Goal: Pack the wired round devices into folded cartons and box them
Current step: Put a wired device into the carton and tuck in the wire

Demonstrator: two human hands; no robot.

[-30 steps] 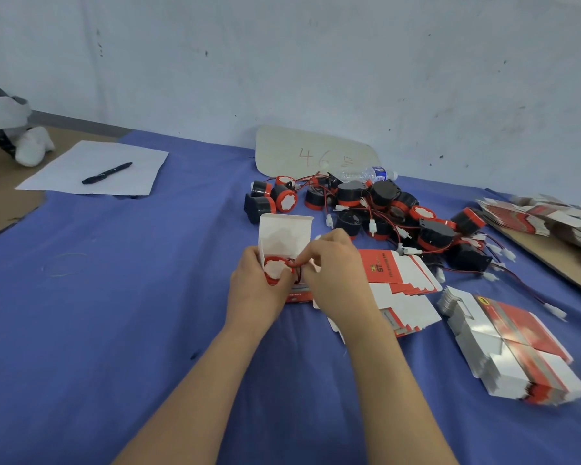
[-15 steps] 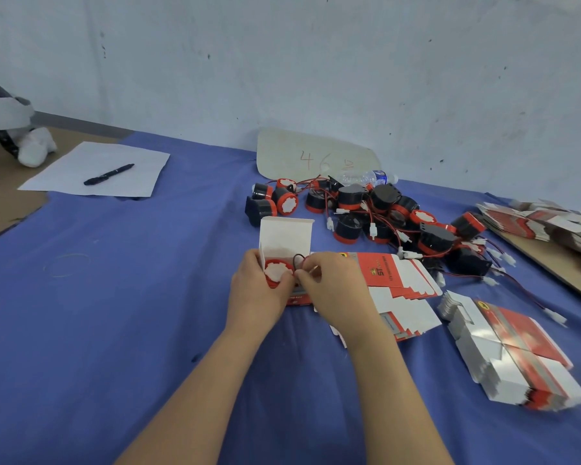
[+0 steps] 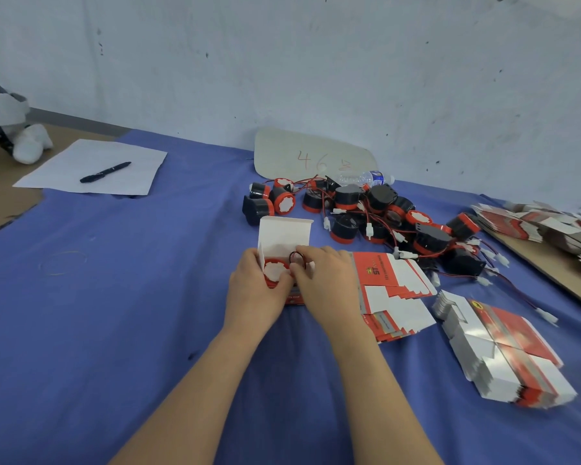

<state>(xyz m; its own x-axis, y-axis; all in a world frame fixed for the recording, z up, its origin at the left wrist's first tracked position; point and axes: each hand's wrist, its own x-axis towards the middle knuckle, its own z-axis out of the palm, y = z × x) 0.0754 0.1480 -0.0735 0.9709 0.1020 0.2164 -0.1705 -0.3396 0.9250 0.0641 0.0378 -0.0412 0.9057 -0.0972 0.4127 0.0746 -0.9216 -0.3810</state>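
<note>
While the left hand [image 3: 254, 290] curls round the left side of the open carton [image 3: 284, 231], with its thumb on the red rim of the round device [image 3: 275, 271] seated in the carton's mouth, the right hand [image 3: 322, 283] pinches the device's looped black wire [image 3: 295, 257] at the device's upper right. Carton and device lie between the two hands, near the middle of the table [image 3: 131, 297]. A pile of loose devices [image 3: 376, 209] sits toward the far edge, and flat cartons [image 3: 393, 283] lie just beside the right hand.
</note>
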